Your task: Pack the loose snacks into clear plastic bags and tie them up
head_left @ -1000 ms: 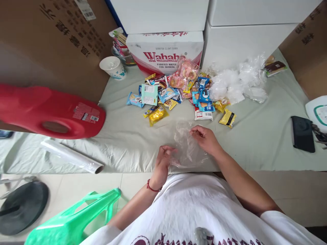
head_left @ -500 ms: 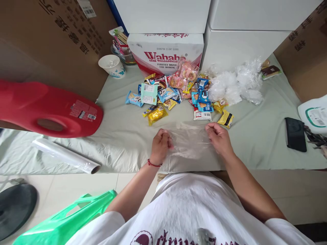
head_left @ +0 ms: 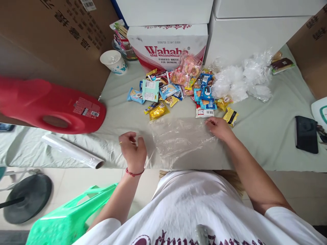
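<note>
Left hand [head_left: 133, 149] moved off clear bag [head_left: 181, 139], grip half-curled, empty, right hand [head_left: 220, 128] pinching bag's edge

Camera: one, head-worn by the person [head_left: 201, 200] before me, facing forward and down; shirt [head_left: 178, 217] nearest, left hand [head_left: 134, 149] and right hand [head_left: 220, 128] midway, white boxes [head_left: 247, 35] farthest.

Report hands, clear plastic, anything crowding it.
Left hand partly open, left of clear plastic. Right hand at its right side, grip unclear. Plastic spread wrinkled on green cloth. Snack packets close beyond.
</note>
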A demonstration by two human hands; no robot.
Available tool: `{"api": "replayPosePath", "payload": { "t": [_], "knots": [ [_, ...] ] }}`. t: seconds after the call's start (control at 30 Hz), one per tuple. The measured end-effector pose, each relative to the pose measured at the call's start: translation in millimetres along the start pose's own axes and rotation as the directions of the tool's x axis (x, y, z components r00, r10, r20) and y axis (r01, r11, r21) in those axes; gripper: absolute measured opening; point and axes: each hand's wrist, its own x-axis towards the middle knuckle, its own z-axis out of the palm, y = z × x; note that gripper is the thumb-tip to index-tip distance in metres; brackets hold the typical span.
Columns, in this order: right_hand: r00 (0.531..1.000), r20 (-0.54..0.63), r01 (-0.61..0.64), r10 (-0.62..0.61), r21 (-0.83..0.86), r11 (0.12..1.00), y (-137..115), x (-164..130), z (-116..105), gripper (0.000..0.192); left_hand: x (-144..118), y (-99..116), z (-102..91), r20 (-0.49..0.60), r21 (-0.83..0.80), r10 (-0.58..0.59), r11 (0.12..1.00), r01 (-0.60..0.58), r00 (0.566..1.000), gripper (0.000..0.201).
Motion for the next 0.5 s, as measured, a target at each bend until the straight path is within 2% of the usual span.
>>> {"api": "replayPosePath", "payload": {
  "t": [0.03, 0.07, 0.1, 0.13, 0.17, 0.2, 0.23, 0.27, 0.3, 0.37, 0.4, 0.43, 0.5],
  "knots": [
    [0.999, 0.039, 0.028, -0.027, -0.042, 0.999, -4, 7, -2, 0.025, -2, 7, -1.5, 0.023, 0.04, 0.184, 0.982, -0.184, 0.983, 0.012],
    [0.996, 0.077, 0.053, -0.048, -0.071, 0.996, -9, 14, -3, 0.024, -3, 13, 0.3, 0.156, 0.031, 0.344, 0.935, -0.353, 0.926, 0.011],
    [0.991, 0.117, 0.074, -0.063, -0.089, 0.993, -13, 22, -4, 0.024, -5, 20, 6.0, 0.366, -0.043, 0.457, 0.878, -0.476, 0.811, 0.012],
    [0.985, 0.158, 0.09, -0.075, -0.096, 0.991, -18, 29, -6, 0.025, -6, 25, 15.4, 0.567, -0.146, 0.524, 0.823, -0.549, 0.636, 0.014],
    [0.978, 0.194, 0.103, -0.084, -0.095, 0.99, -23, 36, -8, 0.025, -5, 29, 28.0, 0.707, -0.231, 0.547, 0.777, -0.585, 0.448, 0.017],
    [0.973, 0.211, 0.113, -0.092, -0.094, 0.989, -28, 41, -11, 0.025, -4, 30, 42.7, 0.773, -0.266, 0.547, 0.739, -0.62, 0.32, 0.019],
    [0.974, 0.197, 0.129, -0.108, -0.098, 0.987, -33, 44, -16, 0.025, -1, 30, 58.3, 0.795, -0.249, 0.538, 0.71, -0.659, 0.28, 0.022],
    [0.98, 0.143, 0.156, -0.139, -0.114, 0.981, -37, 43, -21, 0.025, 2, 27, 73.5, 0.796, -0.192, 0.524, 0.694, -0.694, 0.304, 0.026],
    [0.981, 0.047, 0.194, -0.189, -0.143, 0.971, -40, 40, -28, 0.026, 5, 23, 87.0, 0.783, -0.116, 0.507, 0.689, -0.716, 0.361, 0.029],
    [0.935, -0.139, 0.292, -0.328, -0.227, 0.929, -45, 22, -38, 0.028, 11, 13, 106.2, 0.743, 0.018, 0.473, 0.693, -0.72, 0.474, 0.037],
    [0.899, -0.167, 0.354, -0.406, -0.268, 0.896, -45, 10, -41, 0.028, 13, 9, 111.4, 0.732, 0.058, 0.459, 0.694, -0.717, 0.504, 0.041],
    [0.866, -0.135, 0.429, -0.482, -0.298, 0.853, -45, -2, -41, 0.028, 13, 5, 114.2, 0.733, 0.075, 0.452, 0.689, -0.721, 0.509, 0.044],
    [0.799, 0.061, 0.585, -0.598, -0.311, 0.749, -41, -25, -31, 0.03, 13, 1, 114.7, 0.753, 0.078, 0.449, 0.665, -0.743, 0.481, 0.047]
  ]
}}
